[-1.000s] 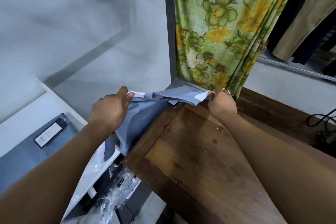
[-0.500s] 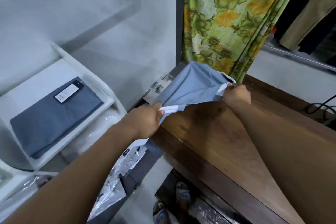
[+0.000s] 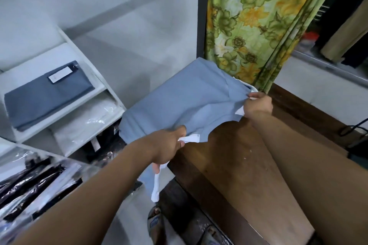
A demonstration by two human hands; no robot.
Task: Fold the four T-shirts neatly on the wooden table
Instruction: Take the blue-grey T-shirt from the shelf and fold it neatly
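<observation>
1. A white tag (image 3: 59,74) is lying on the folded dark blue garment (image 3: 45,97); its writing is unreadable.
2. The white shelf (image 3: 103,83) is holding that garment above a clear-bagged white garment (image 3: 83,125).
3. The left hand (image 3: 169,145) is gripping the light blue T-shirt (image 3: 191,101) by a white-trimmed edge; the right hand (image 3: 257,105) is pinching its other side.
4. The T-shirt is hanging spread over the wooden table (image 3: 239,165) at its far corner.

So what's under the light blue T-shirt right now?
The wooden table shows bare beside the near edge of the T-shirt, between the left hand and right hand gripping it. The table's far end is covered: anything there, or whether cloth touches wood, cannot be seen.
</observation>
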